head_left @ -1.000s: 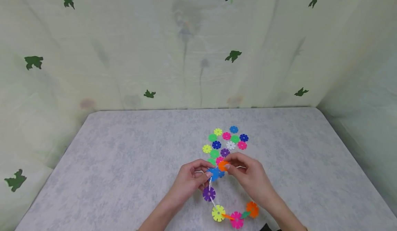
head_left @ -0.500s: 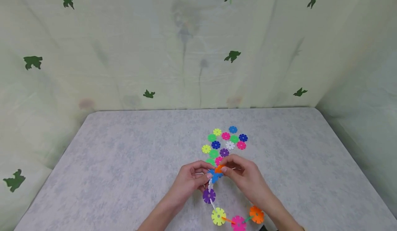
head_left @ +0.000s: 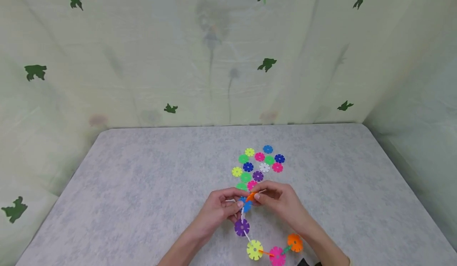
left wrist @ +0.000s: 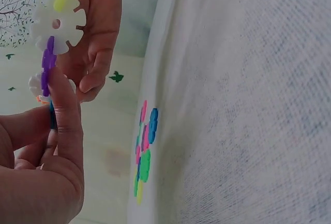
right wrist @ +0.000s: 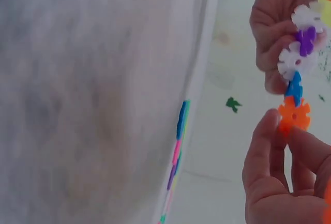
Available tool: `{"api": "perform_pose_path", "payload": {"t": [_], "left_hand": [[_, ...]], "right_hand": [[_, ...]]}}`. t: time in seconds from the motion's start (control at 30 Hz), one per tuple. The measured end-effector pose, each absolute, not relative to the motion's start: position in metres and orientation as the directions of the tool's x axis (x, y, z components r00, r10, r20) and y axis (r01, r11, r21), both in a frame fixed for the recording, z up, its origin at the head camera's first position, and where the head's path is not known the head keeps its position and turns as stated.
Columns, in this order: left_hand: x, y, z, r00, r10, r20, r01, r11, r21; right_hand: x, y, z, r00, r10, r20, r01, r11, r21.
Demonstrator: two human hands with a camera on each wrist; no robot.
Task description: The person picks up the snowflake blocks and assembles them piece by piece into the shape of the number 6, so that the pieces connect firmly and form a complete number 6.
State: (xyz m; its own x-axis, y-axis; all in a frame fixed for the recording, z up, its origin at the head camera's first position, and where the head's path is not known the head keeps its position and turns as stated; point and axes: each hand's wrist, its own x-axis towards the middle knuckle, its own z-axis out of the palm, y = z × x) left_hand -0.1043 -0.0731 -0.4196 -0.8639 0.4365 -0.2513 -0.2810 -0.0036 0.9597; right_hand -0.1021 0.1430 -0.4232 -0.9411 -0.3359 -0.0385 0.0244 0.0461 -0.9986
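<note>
My left hand (head_left: 222, 208) pinches a blue notched plastic disc (head_left: 246, 207) between thumb and fingers. Opposite it, my right hand (head_left: 282, 204) pinches an orange notched disc (right wrist: 295, 115), which meets the edge of the blue one in the right wrist view. From the blue disc a chain of slotted discs hangs down: a white disc (right wrist: 293, 61), a purple disc (head_left: 242, 227), another white one (left wrist: 57, 25), a yellow disc (head_left: 255, 250), a thin orange link, a pink disc (head_left: 277, 256), a green link (head_left: 287, 249) and an orange end disc (head_left: 295, 243). How deep the slots interlock is hidden.
Beyond the hands, several loose discs lie flat on the grey table (head_left: 160, 178), among them a light blue disc (head_left: 267, 149) and a silvery white disc (head_left: 264, 167). A patterned curtain (head_left: 143, 59) stands behind the table. A black object (head_left: 303, 262) shows at the bottom edge.
My right hand has moved slightly left and down, bringing the orange disc against the blue one and turning it nearly edge-on. The hanging chain has swayed a little. My left hand keeps its pinch.
</note>
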Motion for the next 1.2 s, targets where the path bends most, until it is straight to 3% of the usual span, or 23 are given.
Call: {"api": "perform_pose_path", "payload": {"t": [0.2, 0.43, 0.83, 1.2], "left_hand": [[-0.105, -0.075, -0.420, -0.872, 0.436, -0.223, -0.238, 0.023, 0.971], [-0.108, -0.080, -0.416, -0.899, 0.386, -0.206, -0.217, 0.015, 0.976], [-0.113, -0.084, -0.416, -0.885, 0.402, -0.234, -0.260, -0.009, 0.966], [-0.113, -0.086, -0.417, -0.884, 0.395, -0.251, -0.274, -0.003, 0.962]], "right_hand": [[-0.114, 0.153, -0.423, -0.913, -0.403, -0.065, -0.034, 0.234, -0.972], [-0.131, 0.155, -0.426, -0.863, -0.491, -0.122, -0.198, 0.551, -0.811], [-0.157, 0.154, -0.437, -0.771, -0.621, -0.143, -0.331, 0.582, -0.743], [-0.157, 0.150, -0.436, -0.772, -0.612, -0.171, -0.315, 0.602, -0.734]]}}
